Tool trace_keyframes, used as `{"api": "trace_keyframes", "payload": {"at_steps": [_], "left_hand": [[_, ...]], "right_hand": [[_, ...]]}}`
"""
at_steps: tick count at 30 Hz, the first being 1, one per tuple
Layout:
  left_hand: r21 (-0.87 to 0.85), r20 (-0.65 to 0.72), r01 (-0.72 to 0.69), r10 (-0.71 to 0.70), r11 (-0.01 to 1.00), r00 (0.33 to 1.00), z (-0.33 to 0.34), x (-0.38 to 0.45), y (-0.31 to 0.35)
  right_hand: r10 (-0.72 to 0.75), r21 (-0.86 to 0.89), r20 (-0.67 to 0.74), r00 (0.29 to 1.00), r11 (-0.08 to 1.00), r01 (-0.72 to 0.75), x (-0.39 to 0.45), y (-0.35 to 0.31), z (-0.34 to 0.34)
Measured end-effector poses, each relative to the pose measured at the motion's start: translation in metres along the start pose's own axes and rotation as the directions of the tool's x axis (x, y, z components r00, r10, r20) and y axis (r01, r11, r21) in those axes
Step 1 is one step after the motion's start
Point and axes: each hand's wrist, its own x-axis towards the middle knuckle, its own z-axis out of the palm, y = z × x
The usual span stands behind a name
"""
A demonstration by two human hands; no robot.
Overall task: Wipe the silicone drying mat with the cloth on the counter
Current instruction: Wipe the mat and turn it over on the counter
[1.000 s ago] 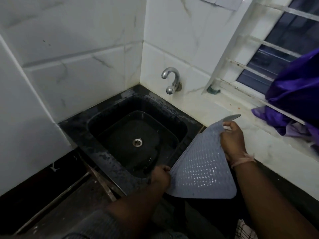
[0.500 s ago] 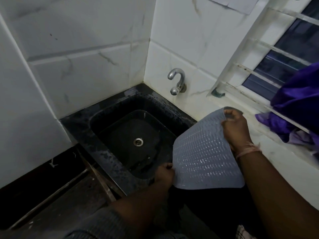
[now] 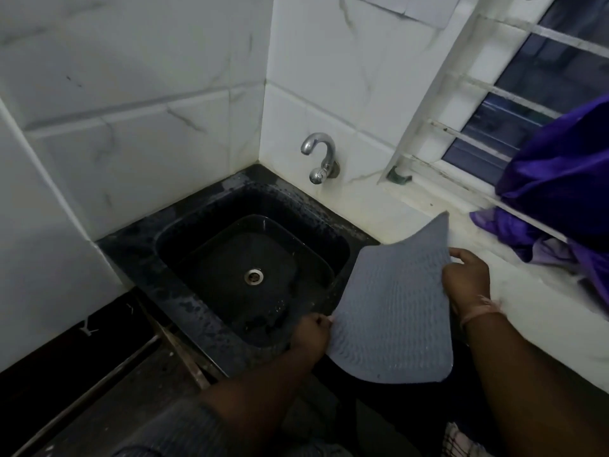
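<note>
Since half a second ago, far corner of the grey silicone mat (image 3: pixel 392 301) sprung upward past the right hand (image 3: pixel 466 278), no longer folded under the thumb; mat surface now duller, ridges showing instead of shiny bumps. From the head view: mat held up in the air, curved, just right of the black sink (image 3: pixel 250 258), above the dark table edge. Left hand (image 3: pixel 311 333) pinching the mat's near left edge, fingers curled tight on it. Right hand gripping the mat's right edge, thumb on the near face, other fingers hidden behind. Chrome tap (image 3: pixel 319 159) on the far tiled wall. Purple fabric (image 3: pixel 560 192) draped over the window grille at far right.
</note>
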Motion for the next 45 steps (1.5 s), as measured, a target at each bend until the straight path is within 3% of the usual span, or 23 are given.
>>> {"api": "trace_keyframes", "payload": {"at_steps": [4,8,13,17,21,26,30,33,36,39,42,45], "left_hand": [[0.081,0.026,-0.031,0.029,0.996,0.999,0.005,-0.005,-0.003],[0.21,0.039,-0.069,0.062,0.975,0.997,0.004,-0.006,-0.003],[0.351,-0.033,-0.034,0.048,0.936,0.998,0.012,-0.011,-0.002],[0.443,-0.035,-0.065,0.09,0.894,0.995,0.015,-0.017,-0.009],[0.409,-0.081,-0.029,0.068,0.912,0.994,0.011,-0.021,-0.009],[0.415,-0.13,0.023,0.035,0.91,0.991,0.008,-0.034,-0.012],[0.369,-0.13,-0.001,0.053,0.929,0.99,0.008,-0.051,-0.021],[0.413,-0.165,-0.064,0.144,0.909,0.976,0.013,-0.063,-0.032],[0.429,-0.212,-0.086,0.193,0.899,0.958,0.017,-0.072,-0.041],[0.461,-0.221,-0.109,0.233,0.88,0.947,0.018,-0.079,-0.049],[0.48,-0.228,-0.114,0.249,0.87,0.941,0.016,-0.083,-0.052],[0.489,-0.229,-0.137,0.278,0.861,0.933,0.018,-0.087,-0.047]], "right_hand": [[0.088,0.02,-0.061,0.994,0.996,-0.087,-0.01,0.034,-0.017],[0.237,0.001,-0.037,0.971,0.972,-0.237,-0.03,0.084,-0.027],[0.336,0.024,-0.023,0.942,0.942,-0.335,-0.052,0.131,-0.024],[0.322,0.021,-0.009,0.947,0.946,-0.322,-0.062,0.154,-0.023],[0.326,0.095,-0.034,0.945,0.942,-0.321,-0.059,0.166,-0.029],[0.366,0.054,0.06,0.929,0.928,-0.369,-0.066,0.187,-0.031],[0.316,0.012,-0.017,0.949,0.949,-0.316,-0.076,0.209,-0.035],[0.256,0.01,-0.065,0.965,0.967,-0.255,-0.086,0.219,-0.038],[0.28,0.054,-0.101,0.955,0.96,-0.276,-0.093,0.223,-0.051],[0.362,-0.137,-0.105,0.926,0.917,-0.374,-0.098,0.23,-0.073],[0.548,-0.454,-0.029,0.836,0.738,-0.5,-0.117,0.232,-0.091],[0.635,-0.591,0.018,0.772,0.63,-0.504,-0.144,0.229,-0.091]]}}
